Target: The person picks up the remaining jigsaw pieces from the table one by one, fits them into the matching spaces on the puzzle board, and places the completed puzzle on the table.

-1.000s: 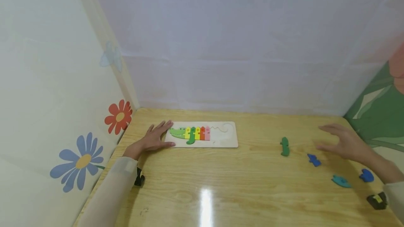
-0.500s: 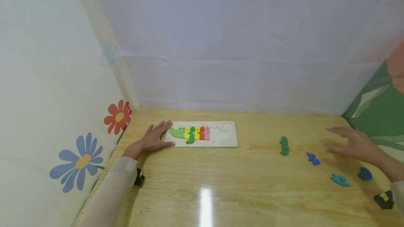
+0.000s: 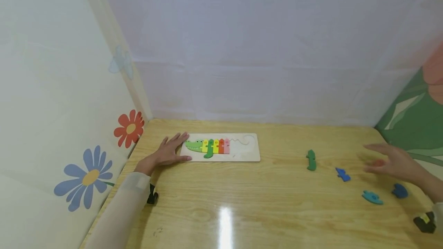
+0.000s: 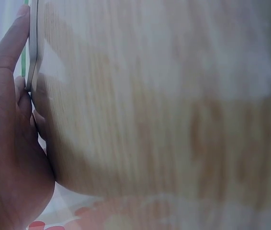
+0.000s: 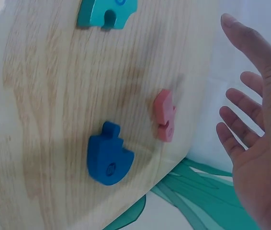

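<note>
My left hand [image 3: 167,152] lies at the left end of a pale puzzle board [image 3: 247,155], its straight fingers and thumb spread on the board's end. Set in the board are a light green crocodile head [image 3: 194,146] and yellow, green, red and pink body pieces [image 3: 227,146]; the right part shows only a tail outline. In the left wrist view, the fingers lie along the board's edge. At the right, my right hand [image 3: 398,164] hovers above the table with fingers apart and nothing held. Beneath it lies a pink puzzle piece [image 5: 164,116], close to a dark blue piece [image 5: 109,155].
Loose on the wooden table [image 3: 277,210] lie a green piece [image 3: 311,160], a blue piece [image 3: 342,174] and a teal piece [image 3: 372,197]. A white wall [image 3: 214,49] stands behind, with flower-printed panels at the left and right.
My right hand has moved a little to the right and nearer me, and its fingers have drawn somewhat closer together. The left hand and the board have stayed put.
</note>
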